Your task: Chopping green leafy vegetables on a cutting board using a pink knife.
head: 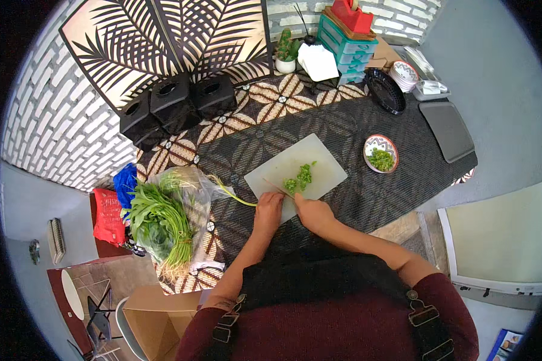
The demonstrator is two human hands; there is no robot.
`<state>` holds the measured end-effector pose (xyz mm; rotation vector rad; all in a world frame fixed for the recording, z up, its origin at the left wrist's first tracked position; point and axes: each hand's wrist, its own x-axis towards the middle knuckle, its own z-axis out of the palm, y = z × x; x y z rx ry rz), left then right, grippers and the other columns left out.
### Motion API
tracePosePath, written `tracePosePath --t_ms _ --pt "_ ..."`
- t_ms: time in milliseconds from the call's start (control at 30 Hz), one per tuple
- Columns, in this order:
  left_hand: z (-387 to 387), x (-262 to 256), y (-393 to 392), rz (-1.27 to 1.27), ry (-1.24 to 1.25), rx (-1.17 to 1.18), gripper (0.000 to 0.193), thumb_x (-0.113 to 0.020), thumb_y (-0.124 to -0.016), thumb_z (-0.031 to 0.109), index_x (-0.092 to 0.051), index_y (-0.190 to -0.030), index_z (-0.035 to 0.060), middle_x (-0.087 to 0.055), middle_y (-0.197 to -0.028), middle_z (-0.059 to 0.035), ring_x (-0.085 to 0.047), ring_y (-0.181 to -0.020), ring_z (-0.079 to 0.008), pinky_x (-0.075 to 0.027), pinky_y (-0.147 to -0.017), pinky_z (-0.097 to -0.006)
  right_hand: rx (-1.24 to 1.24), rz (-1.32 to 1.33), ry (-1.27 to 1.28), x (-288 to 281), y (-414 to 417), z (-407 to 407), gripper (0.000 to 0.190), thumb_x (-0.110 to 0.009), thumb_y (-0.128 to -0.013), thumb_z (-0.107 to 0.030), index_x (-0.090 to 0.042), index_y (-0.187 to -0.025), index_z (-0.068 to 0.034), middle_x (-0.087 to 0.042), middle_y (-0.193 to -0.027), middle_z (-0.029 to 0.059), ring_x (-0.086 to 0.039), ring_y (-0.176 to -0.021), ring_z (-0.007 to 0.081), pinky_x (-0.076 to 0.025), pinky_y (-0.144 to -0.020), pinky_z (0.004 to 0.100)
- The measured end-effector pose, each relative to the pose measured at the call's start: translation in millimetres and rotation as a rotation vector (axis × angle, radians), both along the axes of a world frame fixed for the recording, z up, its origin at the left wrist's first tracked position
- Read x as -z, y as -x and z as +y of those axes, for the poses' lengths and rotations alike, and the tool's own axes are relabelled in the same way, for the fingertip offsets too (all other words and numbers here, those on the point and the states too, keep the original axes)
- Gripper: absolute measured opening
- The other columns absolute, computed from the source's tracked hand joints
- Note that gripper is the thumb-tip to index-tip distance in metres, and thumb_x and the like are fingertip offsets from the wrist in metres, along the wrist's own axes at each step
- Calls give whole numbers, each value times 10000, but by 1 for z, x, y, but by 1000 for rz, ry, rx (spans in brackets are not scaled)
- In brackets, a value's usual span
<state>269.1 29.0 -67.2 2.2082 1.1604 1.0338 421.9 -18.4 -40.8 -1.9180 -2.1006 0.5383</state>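
A pale cutting board (pixel 318 151) lies askew on the dark mat before me. My right hand (pixel 314 214) grips a knife, whose thin blade (pixel 278 187) points to the far left across the board. Close beside the blade, my left hand (pixel 268 212) presses a long green onion stalk (pixel 239 198) to the board's near-left edge. The stalk trails leftward off the board, and its end under my fingers is hidden. Chopped green pieces (pixel 304 176) sit in a small heap just beyond the blade. More chopped greens (pixel 381 159) fill part of a patterned bowl (pixel 369 144) to the right.
Leafy greens (pixel 162 221) lie by a clear plastic bag (pixel 201 198) on the left. Black boxes (pixel 176 104), a potted cactus (pixel 285 58) and teal drawers (pixel 348 49) line the back. A black tray (pixel 386 92) and a grey tray (pixel 447 131) are at the right.
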Motion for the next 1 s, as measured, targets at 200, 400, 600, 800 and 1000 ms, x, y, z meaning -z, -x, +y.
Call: tracePosePath --t_ms 200,400,600,800,1000 --pt "-9 -6 -2 37 -12 -73 128 -624 -725 -4 -628 -851 18 -613 -857 -126 -571 -828 -318 -460 -735 -394 3 77 9 -5 5 13 189 -486 -828 -158 -414 -937 -22 -574 -628 226 -579 -595 415 -455 -546 516" --pt "-3 0 6 8 24 -48 113 -626 -728 17 -629 -841 21 -600 -816 -125 -568 -801 -316 -455 -724 -398 40 189 22 -8 -9 -2 203 -475 -848 -167 -400 -930 3 -557 -618 244 -558 -589 439 -444 -545 529" --pt "2 7 2 -50 -28 0 101 -627 -729 20 -609 -829 15 -592 -804 -132 -564 -790 -327 -458 -710 -400 32 45 104 -11 -1 -11 191 -452 -842 -176 -413 -935 -14 -594 -655 209 -585 -598 412 -469 -552 521" --pt "0 -3 -1 26 18 -56 91 -626 -736 19 -598 -822 14 -575 -808 -138 -551 -791 -332 -452 -715 -407 33 -59 -46 4 13 -2 164 -485 -813 -133 -422 -916 -23 -574 -630 219 -577 -592 397 -456 -527 500" --pt "-3 -4 3 33 -8 -19 119 -625 -738 19 -612 -857 15 -576 -821 -139 -550 -804 -333 -449 -725 -403 110 226 32 -8 -3 14 156 -466 -840 -145 -419 -914 -15 -560 -643 256 -557 -628 444 -432 -585 540"
